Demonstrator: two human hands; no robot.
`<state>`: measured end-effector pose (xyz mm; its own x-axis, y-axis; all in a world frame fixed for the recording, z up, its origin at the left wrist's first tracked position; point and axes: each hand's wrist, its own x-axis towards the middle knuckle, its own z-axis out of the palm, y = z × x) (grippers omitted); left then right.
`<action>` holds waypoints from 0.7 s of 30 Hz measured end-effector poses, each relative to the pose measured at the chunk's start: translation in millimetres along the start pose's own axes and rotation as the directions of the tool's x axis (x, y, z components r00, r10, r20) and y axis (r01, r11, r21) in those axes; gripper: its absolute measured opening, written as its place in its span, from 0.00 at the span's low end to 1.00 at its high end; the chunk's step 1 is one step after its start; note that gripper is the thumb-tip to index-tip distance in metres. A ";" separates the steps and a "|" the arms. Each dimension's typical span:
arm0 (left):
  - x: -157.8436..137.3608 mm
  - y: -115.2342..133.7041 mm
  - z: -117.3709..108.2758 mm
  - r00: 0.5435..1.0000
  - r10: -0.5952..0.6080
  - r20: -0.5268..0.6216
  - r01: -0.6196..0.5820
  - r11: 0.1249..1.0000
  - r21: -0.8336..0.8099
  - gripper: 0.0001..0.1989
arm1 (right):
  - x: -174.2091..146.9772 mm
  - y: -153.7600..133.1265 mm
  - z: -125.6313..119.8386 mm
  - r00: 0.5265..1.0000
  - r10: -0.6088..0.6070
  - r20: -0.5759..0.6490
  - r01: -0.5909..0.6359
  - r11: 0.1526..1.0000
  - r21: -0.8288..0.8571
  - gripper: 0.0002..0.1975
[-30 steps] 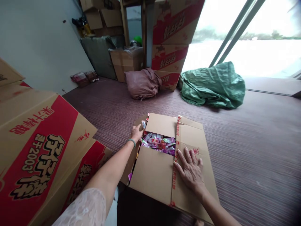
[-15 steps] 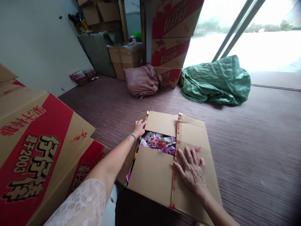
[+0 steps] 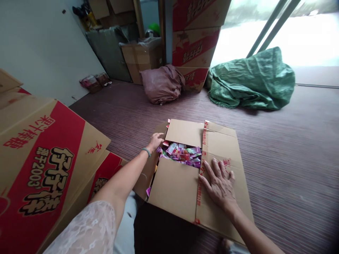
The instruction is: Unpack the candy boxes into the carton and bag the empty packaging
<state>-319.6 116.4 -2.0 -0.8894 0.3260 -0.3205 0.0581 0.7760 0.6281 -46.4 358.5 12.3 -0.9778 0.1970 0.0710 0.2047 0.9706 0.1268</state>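
Note:
In front of me stands a cardboard box point(image 3: 174, 190) with its far, near and right flaps folded in. Small wrapped candies point(image 3: 182, 154) in purple and pink show through the gap between the flaps. My right hand point(image 3: 219, 181) lies flat with fingers spread on the right flap point(image 3: 225, 211), which has torn red printed tape along its edge. At the box's far left edge is my left hand point(image 3: 156, 141), its fingers stretched toward the far flap point(image 3: 185, 132). The left flap point(image 3: 145, 173) hangs outward beneath my left forearm.
Large red-and-tan printed cartons point(image 3: 53, 169) stand close at the left. A brown sack point(image 3: 162, 84), stacked cartons point(image 3: 196, 49) and a green sack point(image 3: 251, 81) lie beyond the box. Striped flooring point(image 3: 286, 169) surrounds it, and a bright doorway is at the right.
My view has shifted slightly, so the box appears a little higher and further right. The left hand has lifted slightly off the far-left corner; the right hand stays flat on its flap.

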 end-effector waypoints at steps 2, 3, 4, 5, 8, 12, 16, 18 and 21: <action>-13.0 -7.9 -18.8 0.999 -0.032 0.042 0.032 0.999 -0.007 0.22 | 0.0 -0.5 -0.8 1.000 -0.003 0.000 0.003 1.000 0.006 0.31; -20.4 -11.5 -26.7 0.995 -0.036 0.090 0.036 0.999 -0.005 0.22 | 0.0 -0.7 -1.2 1.000 -0.004 -0.001 0.004 1.000 0.011 0.31; -27.7 -14.2 -32.6 0.990 -0.026 0.139 0.026 1.000 -0.005 0.22 | 0.2 -0.9 -1.6 1.000 -0.003 -0.004 0.003 1.000 0.017 0.31; -34.3 -15.3 -36.0 0.984 -0.003 0.176 0.004 1.000 -0.005 0.20 | 0.3 -1.1 -1.9 1.000 -0.002 -0.007 0.002 1.000 0.022 0.31; -44.6 -7.3 -28.7 0.985 0.080 0.150 -0.082 0.997 0.010 0.13 | 0.7 -1.5 -2.2 1.000 0.003 -0.017 -0.003 1.000 0.027 0.30; -36.2 22.3 1.6 0.993 0.108 0.037 -0.110 0.992 0.054 0.06 | 0.1 -1.5 -2.7 1.000 -0.002 -0.014 0.002 1.000 0.025 0.31; -34.5 35.2 2.3 0.992 0.123 0.035 -0.124 0.991 0.042 0.06 | -0.4 -1.2 -5.3 1.000 0.005 0.001 -0.005 0.999 0.040 0.31; -46.6 26.0 -12.9 0.991 0.134 0.012 -0.135 0.990 0.032 0.08 | -0.1 -1.2 -6.4 1.000 0.006 0.010 -0.006 0.998 0.055 0.31; -77.2 0.6 -35.7 0.985 0.132 0.110 -0.131 0.991 -0.017 0.17 | 0.4 -1.7 -7.8 1.000 0.002 0.021 -0.004 0.997 0.076 0.30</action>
<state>-267.1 72.4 48.5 -0.8184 0.4834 -0.3108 0.1663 0.7169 0.6770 -46.8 355.8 19.9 -0.9781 0.2018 0.0507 0.2043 0.9776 0.0509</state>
